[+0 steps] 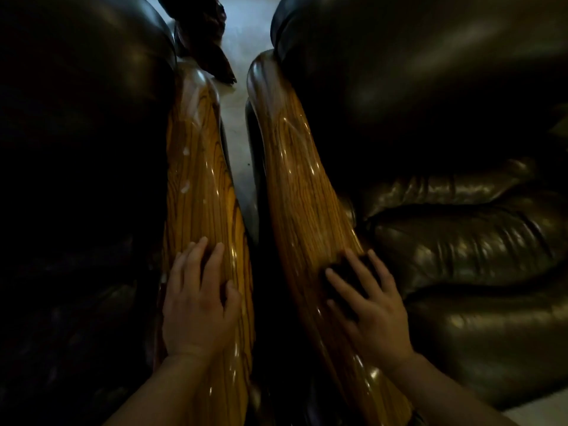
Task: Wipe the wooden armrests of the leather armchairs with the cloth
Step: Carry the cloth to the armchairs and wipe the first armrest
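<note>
Two dark leather armchairs are shown side by side, the left armchair [76,179] lying outward of the left hand and the right armchair [445,195] outward of the right hand, with a strip of pale floor [236,124] between them ahead of both hands. Their facing wooden armrests run away from the hands: the left armrest [196,167] under and beyond the left hand, the right armrest [295,167] under and beyond the right. Pale spots are seen on the left armrest ahead of the fingers, so this surface is judged not yet wiped. The left hand [196,305] is laid flat and open on the wood, holding nothing, probably as a brace. The right hand [372,312] is spread open, fingers pressed down on a dark cloth [347,278], which is pinned against the right armrest beneath the fingers; flat pressure is judged to suit a sliding stroke along the grain.
</note>
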Available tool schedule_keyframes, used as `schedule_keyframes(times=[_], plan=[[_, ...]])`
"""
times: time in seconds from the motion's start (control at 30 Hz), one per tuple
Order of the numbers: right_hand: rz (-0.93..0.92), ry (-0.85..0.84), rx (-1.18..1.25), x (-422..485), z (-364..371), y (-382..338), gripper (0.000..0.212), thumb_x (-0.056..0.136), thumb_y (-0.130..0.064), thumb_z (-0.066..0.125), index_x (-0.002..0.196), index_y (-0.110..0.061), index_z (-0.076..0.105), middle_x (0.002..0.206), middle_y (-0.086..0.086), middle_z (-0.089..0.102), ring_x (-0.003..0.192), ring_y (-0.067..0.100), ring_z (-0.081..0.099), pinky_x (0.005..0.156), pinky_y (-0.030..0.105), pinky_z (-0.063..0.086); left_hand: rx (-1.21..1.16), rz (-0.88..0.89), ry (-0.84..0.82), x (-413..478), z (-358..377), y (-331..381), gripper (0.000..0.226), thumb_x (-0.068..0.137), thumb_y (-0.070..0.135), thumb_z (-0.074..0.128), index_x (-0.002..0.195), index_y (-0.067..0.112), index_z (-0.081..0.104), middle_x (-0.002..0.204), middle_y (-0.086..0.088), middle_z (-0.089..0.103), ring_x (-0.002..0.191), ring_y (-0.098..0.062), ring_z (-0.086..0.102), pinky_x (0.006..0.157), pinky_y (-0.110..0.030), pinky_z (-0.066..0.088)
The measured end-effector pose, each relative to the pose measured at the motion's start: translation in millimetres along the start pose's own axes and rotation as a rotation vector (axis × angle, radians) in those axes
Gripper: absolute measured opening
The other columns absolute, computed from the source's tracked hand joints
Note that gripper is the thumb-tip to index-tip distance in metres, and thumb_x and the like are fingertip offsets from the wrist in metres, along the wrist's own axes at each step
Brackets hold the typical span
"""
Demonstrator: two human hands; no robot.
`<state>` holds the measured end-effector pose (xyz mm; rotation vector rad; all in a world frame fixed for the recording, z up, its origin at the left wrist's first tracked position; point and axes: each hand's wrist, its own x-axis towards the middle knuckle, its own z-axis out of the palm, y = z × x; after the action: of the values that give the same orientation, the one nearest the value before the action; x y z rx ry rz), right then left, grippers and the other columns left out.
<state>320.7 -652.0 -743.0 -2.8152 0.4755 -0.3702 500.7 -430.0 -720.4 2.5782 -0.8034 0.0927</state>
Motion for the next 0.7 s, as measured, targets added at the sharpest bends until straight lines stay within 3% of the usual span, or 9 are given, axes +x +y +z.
schedule_keyframes(times=[0.1,0.17,0.27,0.37,0.47,0.57,0.7], plan=[[0.261,0.039,0.026,50,-8,-15,0.051,0.096,-0.058,0.034,0.144,-0.042,0.04,0.16,-0.003,0.026,0.146,0.034,0.021,0.108,0.057,0.035,-0.012,0.014,0.0,-1,1,-1,0.058,0.088,0.034,0.043,0.142,0.014,0.043,0.149,-0.013,0.04,0.14,-0.033,0.03,0.106,-0.054,0.038],[0.313,0.036,0.0,83,-7,-29,0.054,0.096,-0.062,0.025,0.146,-0.045,0.034,0.162,-0.005,0.022,0.147,0.033,0.017,0.113,0.057,0.027,-0.022,0.01,-0.003,-2,1,-3,0.059,0.089,0.036,0.042,0.144,0.015,0.042,0.151,-0.012,0.038,0.142,-0.032,0.029,0.106,-0.053,0.036],[0.184,0.018,-0.121,71,0,-43,0.052,0.098,-0.058,0.029,0.147,-0.044,0.032,0.161,-0.004,0.023,0.148,0.036,0.012,0.114,0.058,0.022,-0.042,0.014,-0.011,-4,2,-5,0.057,0.091,0.036,0.043,0.145,0.018,0.039,0.152,-0.01,0.036,0.143,-0.032,0.028,0.107,-0.053,0.037],[-0.047,0.022,-0.132,-13,13,-38,0.048,0.096,-0.047,0.049,0.143,-0.039,0.043,0.161,-0.001,0.026,0.148,0.038,0.015,0.11,0.06,0.028,-0.046,0.036,0.001,-3,4,-7,0.056,0.093,0.028,0.054,0.146,0.018,0.037,0.152,-0.011,0.035,0.143,-0.033,0.027,0.106,-0.056,0.039],[-0.044,0.027,-0.079,-77,17,-21,0.046,0.097,-0.044,0.052,0.142,-0.036,0.047,0.159,0.001,0.029,0.147,0.039,0.018,0.108,0.062,0.032,-0.04,0.052,0.013,-4,7,-9,0.055,0.095,0.031,0.049,0.146,0.015,0.037,0.152,-0.014,0.036,0.143,-0.033,0.028,0.105,-0.054,0.04],[0.008,0.033,-0.081,-58,16,-18,0.046,0.098,-0.048,0.046,0.143,-0.037,0.044,0.159,0.0,0.029,0.148,0.037,0.016,0.11,0.06,0.03,-0.036,0.059,0.016,-3,9,-9,0.057,0.094,0.037,0.04,0.146,0.015,0.038,0.152,-0.013,0.035,0.144,-0.032,0.027,0.107,-0.05,0.037],[-0.087,-0.025,-0.211,36,19,-39,0.052,0.093,-0.055,0.042,0.143,-0.044,0.038,0.162,-0.003,0.021,0.148,0.038,0.012,0.11,0.061,0.03,-0.036,0.048,0.025,-4,12,-10,0.055,0.095,0.034,0.045,0.147,0.017,0.036,0.154,-0.011,0.033,0.145,-0.029,0.025,0.107,-0.05,0.038]])
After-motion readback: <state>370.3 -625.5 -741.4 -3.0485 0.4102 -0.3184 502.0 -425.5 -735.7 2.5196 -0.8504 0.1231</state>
